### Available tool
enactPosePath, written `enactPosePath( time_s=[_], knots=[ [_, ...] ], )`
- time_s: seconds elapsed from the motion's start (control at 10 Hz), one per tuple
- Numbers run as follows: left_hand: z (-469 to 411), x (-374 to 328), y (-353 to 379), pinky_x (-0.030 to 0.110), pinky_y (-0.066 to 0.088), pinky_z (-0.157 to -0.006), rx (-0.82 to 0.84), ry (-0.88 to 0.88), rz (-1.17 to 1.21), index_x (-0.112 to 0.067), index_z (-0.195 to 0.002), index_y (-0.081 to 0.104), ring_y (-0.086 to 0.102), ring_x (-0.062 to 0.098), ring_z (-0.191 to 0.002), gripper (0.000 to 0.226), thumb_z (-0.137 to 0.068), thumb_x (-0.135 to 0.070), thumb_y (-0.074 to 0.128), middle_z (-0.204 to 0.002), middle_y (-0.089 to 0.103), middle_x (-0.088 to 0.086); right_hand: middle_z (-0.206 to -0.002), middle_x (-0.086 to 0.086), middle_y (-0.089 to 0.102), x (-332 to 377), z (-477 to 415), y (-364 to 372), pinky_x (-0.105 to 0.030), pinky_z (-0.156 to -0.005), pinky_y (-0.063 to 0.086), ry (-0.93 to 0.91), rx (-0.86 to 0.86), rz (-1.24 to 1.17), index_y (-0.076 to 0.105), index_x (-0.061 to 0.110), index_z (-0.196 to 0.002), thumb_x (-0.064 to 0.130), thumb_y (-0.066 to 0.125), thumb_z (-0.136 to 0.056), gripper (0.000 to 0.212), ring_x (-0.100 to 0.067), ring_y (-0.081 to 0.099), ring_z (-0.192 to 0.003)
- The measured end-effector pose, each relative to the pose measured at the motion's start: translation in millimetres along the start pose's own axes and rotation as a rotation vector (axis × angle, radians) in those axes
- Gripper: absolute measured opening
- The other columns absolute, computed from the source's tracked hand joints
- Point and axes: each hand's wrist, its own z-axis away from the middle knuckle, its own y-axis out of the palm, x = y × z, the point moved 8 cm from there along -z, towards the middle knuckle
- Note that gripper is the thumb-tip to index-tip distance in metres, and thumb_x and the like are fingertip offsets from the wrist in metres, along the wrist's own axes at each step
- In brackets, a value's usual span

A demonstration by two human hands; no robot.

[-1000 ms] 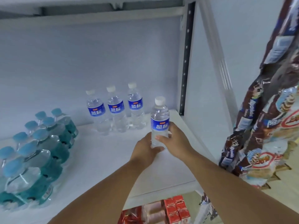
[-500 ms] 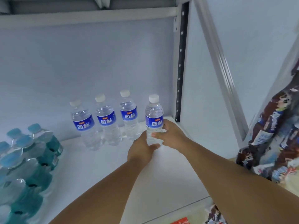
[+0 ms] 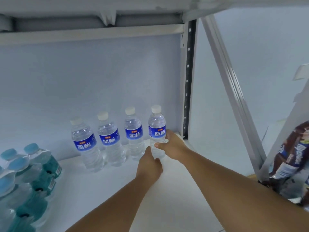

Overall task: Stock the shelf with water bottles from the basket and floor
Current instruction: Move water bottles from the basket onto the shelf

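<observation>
A clear water bottle (image 3: 156,129) with a blue label and white cap stands upright at the right end of a back row on the white shelf (image 3: 175,198). My right hand (image 3: 172,145) grips its lower body from the right. My left hand (image 3: 149,166) holds its base from the front. Three matching bottles (image 3: 108,139) stand in line to its left against the back panel.
A shrink-wrapped pack of bottles with light-blue caps (image 3: 25,178) fills the shelf's left side. A black slotted upright (image 3: 188,81) and a grey diagonal brace (image 3: 234,91) stand at the right. Brown snack bags (image 3: 291,161) hang at the far right.
Both hands have carried the bottle from the middle of the shelf back to the rear row, beside the three bottles. The camera has tilted upward.
</observation>
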Motion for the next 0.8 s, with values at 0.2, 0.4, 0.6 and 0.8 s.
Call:
enactPosePath(
  time_s=[0.2,0.4,0.6,0.8],
  knots=[
    [-2.4,-0.8,-2.5,0.046,0.059,-0.089,0.017,-0.052,0.049,-0.019,-0.157,0.029,0.068,0.033,-0.108,0.066,-0.095,-0.007,0.049,-0.129,0.063,0.016,-0.136,-0.001,0.062,2.8,-14.1,3.8,-0.030,-0.100,0.043,-0.029,0.016,0.035,0.048,0.021,-0.142,0.020,0.074,-0.094,0.054,-0.021,0.059,-0.122],
    [-3.9,-0.6,-1.9,0.045,0.060,-0.089,0.018,-0.071,0.030,-0.021,-0.160,0.023,0.069,0.031,-0.107,0.073,-0.093,-0.007,0.048,-0.131,0.062,0.016,-0.141,-0.002,0.058,-1.4,-20.1,7.8,-0.033,-0.104,0.046,-0.004,0.018,0.051,0.047,0.021,-0.141,0.024,0.070,-0.096,0.050,-0.017,0.058,-0.120],
    [-0.3,-3.5,-2.2,0.003,0.043,-0.045,0.070,-0.120,0.052,-0.018,-0.162,0.017,0.052,-0.003,-0.071,0.077,-0.098,-0.002,0.055,-0.140,0.054,0.005,-0.148,-0.003,0.052,-15.0,-11.8,5.2,-0.031,-0.098,0.045,0.108,-0.017,0.048,0.036,0.021,-0.148,0.026,0.078,-0.090,0.072,-0.027,0.055,-0.131],
    [32.7,-1.6,-11.5,0.021,0.057,-0.061,0.060,-0.119,0.063,-0.023,-0.141,0.051,0.072,0.017,-0.087,0.041,-0.100,-0.018,0.052,-0.122,0.062,-0.006,-0.140,-0.007,0.055,-21.6,20.4,-11.9,-0.038,-0.103,0.048,0.108,-0.284,0.163,0.043,0.015,-0.143,0.029,0.072,-0.092,0.060,-0.028,0.053,-0.129]
  ],
)
